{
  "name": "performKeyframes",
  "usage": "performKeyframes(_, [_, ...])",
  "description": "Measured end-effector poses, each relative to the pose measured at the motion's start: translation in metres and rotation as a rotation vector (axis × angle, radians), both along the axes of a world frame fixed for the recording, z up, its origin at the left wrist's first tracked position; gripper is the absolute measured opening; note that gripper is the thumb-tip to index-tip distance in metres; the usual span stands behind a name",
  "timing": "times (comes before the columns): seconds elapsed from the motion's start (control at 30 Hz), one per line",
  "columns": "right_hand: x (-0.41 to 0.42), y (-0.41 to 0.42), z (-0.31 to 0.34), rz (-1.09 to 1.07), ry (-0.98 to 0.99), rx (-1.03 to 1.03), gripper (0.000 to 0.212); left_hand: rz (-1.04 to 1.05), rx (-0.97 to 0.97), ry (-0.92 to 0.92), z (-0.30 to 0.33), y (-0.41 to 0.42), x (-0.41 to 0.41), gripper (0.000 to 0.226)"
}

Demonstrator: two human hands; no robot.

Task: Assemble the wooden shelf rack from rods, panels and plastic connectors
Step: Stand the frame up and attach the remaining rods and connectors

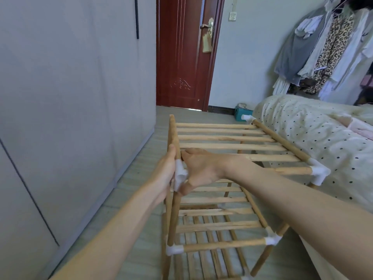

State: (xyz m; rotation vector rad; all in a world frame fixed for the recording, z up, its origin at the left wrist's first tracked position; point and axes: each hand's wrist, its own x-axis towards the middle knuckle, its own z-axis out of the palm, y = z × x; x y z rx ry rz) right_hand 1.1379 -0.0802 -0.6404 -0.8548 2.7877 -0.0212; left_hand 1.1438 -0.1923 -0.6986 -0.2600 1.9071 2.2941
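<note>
The rack (212,199) stands on the floor (141,199) between a grey wardrobe (70,98) on the left and a bed (312,142) with a dotted cover on the right. Nearest the camera, its lower tiers of slats show, with white connectors (174,249) joining rods at the front corners. Above them both forearms reach in to the near left corner of the top panel (232,146). The left hand (166,170) lies along the outer side of the left rail (173,134), thumb stretched up against the rod, fingers hidden behind it, so its grasp cannot be told for sure. The right hand (198,168) is curled around a white corner connector (179,175) at that joint, thumb pressing it from below, fingertips on the nearest slat. The top panel's right rail ends in connectors at both corners, beside the bed. Farther back are a red-brown door (181,57), a teal box (241,115) by the wall, and hanging clothes (327,51).
</note>
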Motion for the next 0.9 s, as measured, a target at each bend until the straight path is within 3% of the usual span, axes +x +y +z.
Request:
performKeyframes(0.07, [0.0, -0.003, -0.004, -0.002, 0.043, -0.021, 0.093, -0.017, 0.006, 0.001, 0.005, -0.003, -0.002, 0.055])
performKeyframes(0.13, [-0.001, -0.003, -0.007, 0.019, 0.088, -0.027, 0.094, 0.001, -0.112, 0.032, 0.008, -0.009, -0.003, 0.056])
performKeyframes(0.27, [-0.002, 0.001, -0.008, 0.083, 0.184, 0.01, 0.067, -0.023, -0.363, 0.114, 0.012, -0.018, -0.002, 0.048])
performKeyframes(0.9, [0.003, -0.004, -0.008, 0.042, 0.209, -0.006, 0.058, -0.134, -0.51, 0.214, 0.009, -0.034, 0.007, 0.045])
